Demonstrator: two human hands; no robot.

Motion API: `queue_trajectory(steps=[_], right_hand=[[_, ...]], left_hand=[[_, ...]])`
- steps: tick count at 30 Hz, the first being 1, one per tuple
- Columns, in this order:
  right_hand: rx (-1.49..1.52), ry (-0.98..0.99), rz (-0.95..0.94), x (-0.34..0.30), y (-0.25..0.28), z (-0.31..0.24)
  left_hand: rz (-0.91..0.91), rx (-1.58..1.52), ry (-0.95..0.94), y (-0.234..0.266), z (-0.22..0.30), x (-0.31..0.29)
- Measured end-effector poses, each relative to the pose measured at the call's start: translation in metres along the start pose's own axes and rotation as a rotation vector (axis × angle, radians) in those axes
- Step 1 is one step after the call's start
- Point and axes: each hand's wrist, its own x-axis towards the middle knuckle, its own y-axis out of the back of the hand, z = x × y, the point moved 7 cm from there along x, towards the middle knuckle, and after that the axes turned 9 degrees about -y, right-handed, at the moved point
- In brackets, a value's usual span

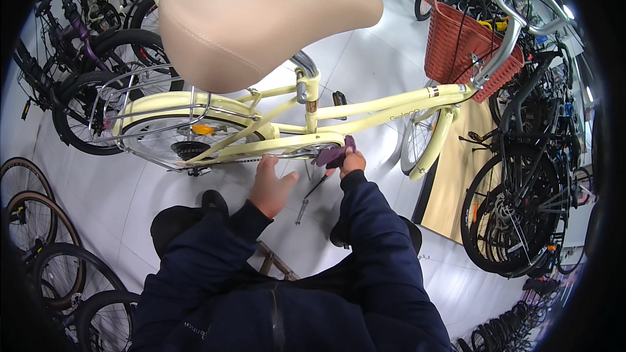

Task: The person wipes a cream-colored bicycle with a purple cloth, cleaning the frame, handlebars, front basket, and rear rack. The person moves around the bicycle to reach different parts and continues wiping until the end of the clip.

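Right hand (353,161) grasping: a person in a dark navy jacket (306,316) is pinching a crumpled, dark purple cloth (333,156) between thumb and fingers at the front end of a long, pale yellow chain guard (280,148). Folds of the cloth are hanging over the crank area of a cream-yellow, step-through bicycle (365,124), which is standing crosswise before the person's knees. Bare left hand (270,189), holding nothing visible, is spreading its fingers just below the guard; whether a fingertip is touching the chain, the view is not telling.

By its look, the cloth is promising to be light, limp and harmless to squeeze, best taken as a bunched wad with its loose corners gathered clear of chain and teeth. The bicycle is looking far heavier and rigid, its glossy paint probably turning slippery under a damp rag and open to scratches. For steadying it, the stout frame tubes are offering a firmer hold than the smooth, beige saddle (261,19) above or the reddish-brown woven basket (450,45) in front, which is seeming likelier to flex.
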Motion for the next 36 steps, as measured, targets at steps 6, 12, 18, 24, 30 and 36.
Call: queue_trajectory(steps=[6, 12, 18, 24, 30, 36], right_hand=[[0.238, -0.282, -0.252, 0.007, -0.048, 0.093], [-0.319, -0.085, -0.281, -0.022, -0.072, 0.093], [0.303, 0.042, 0.034, -0.035, -0.041, 0.031], [0.241, -0.089, -0.168, -0.063, -0.082, 0.047], [0.435, -0.080, -0.061, -0.036, -0.046, 0.053], [0.334, -0.256, -0.050, -0.018, -0.029, 0.076]], left_hand=[[-0.245, 0.018, -0.062, -0.018, 0.012, -0.010], [-0.386, -0.083, 0.019, -0.028, 0.010, -0.020], [-0.419, -0.069, 0.048, -0.026, 0.015, -0.022], [-0.465, -0.018, 0.020, -0.036, 0.022, -0.018], [-0.430, -0.011, 0.034, -0.029, 0.022, -0.021], [-0.434, 0.013, 0.013, -0.030, 0.021, -0.021]])
